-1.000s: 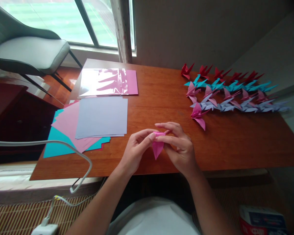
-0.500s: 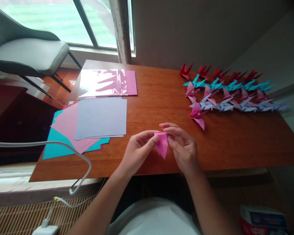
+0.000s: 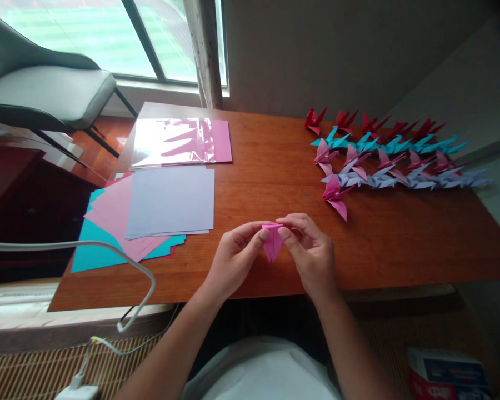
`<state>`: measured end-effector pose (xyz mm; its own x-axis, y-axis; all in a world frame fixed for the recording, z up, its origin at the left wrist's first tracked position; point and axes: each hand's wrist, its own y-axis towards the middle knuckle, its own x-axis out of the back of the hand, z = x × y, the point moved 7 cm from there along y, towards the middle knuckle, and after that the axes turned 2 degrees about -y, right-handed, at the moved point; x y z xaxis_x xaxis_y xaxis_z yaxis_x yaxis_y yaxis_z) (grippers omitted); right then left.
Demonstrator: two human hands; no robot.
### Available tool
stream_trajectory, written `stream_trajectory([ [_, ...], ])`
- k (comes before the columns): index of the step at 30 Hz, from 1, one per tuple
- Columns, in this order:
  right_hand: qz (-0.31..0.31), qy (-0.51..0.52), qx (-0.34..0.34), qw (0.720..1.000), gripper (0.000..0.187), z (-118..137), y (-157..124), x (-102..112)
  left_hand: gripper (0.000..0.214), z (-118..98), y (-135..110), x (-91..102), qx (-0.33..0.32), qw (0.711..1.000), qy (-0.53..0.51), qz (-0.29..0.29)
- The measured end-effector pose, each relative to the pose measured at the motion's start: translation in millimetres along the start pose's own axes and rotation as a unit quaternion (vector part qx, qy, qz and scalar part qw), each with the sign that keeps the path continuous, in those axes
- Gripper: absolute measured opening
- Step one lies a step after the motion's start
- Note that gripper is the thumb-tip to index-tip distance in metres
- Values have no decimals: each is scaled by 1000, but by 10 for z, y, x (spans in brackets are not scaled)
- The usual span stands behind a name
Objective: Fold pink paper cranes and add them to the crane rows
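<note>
A small folded pink origami paper (image 3: 271, 244) is held between my two hands over the front part of the table, its point facing down toward me. My left hand (image 3: 237, 253) pinches its upper left corner between thumb and fingers. At the upper right corner, my right hand (image 3: 310, 250) grips it the same way, thumb on the front face. Beyond my right hand stands a finished bright pink paper crane (image 3: 335, 197). The fingertips behind the paper are partly hidden.
Rows of red cranes (image 3: 370, 125), turquoise cranes (image 3: 395, 145) and pale purple cranes (image 3: 383, 179) line the right of the wooden table (image 3: 266, 144). Lavender sheets (image 3: 170, 200), turquoise paper (image 3: 95, 250) and a clear packet (image 3: 175, 141) lie left. A white cable (image 3: 145, 269) loops near the front left.
The paper's lower tip has narrowed and now points straighter down. My right hand's fingers have come down and closed on its upper right corner; the left hand keeps its hold.
</note>
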<state>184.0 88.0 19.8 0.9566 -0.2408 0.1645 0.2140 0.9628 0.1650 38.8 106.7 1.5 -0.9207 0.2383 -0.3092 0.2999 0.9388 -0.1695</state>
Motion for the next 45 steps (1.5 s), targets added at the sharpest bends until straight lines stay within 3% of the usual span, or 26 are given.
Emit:
stream_trajectory([
  [22,19,-16,35,999,10,178,29,-13,31,107,25,23,34,997,-67,13],
  [36,69,-150,101,981,12,359,121,54,29,86,21,3,33,998,-36,34],
  [45,67,-168,119,976,12,376,127,89,28,62,25,-29,32,998,-24,44],
])
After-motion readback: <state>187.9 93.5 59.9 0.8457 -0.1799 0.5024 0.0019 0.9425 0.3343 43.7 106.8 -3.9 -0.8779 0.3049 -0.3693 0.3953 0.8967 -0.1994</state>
